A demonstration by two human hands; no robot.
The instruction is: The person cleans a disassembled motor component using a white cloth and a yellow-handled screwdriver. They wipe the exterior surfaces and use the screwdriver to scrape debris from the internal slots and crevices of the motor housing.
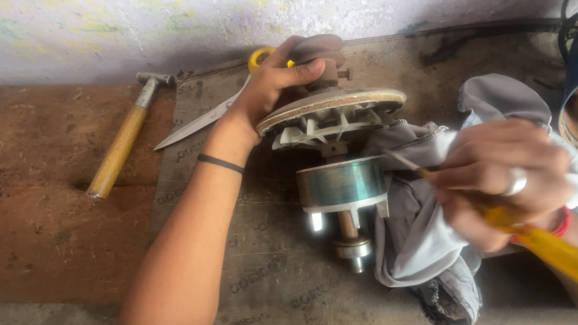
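Left hand (pixel 275 80): gripping top of motor rotor (pixel 337 155).
Right hand (pixel 503 178): beside rotor, clenched on yellow-handled screwdriver (pixel 555 254) and grey rag (pixel 421 241).
Risk: tip, seemingly blurred, may slip, gouging rotor.

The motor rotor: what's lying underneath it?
The rotor lies on a brown cardboard sheet, with grey cloth tucked against its right side. The spot directly beneath is hidden.

Both hands (pixel 275 83) (pixel 496 179) curled, gripping.
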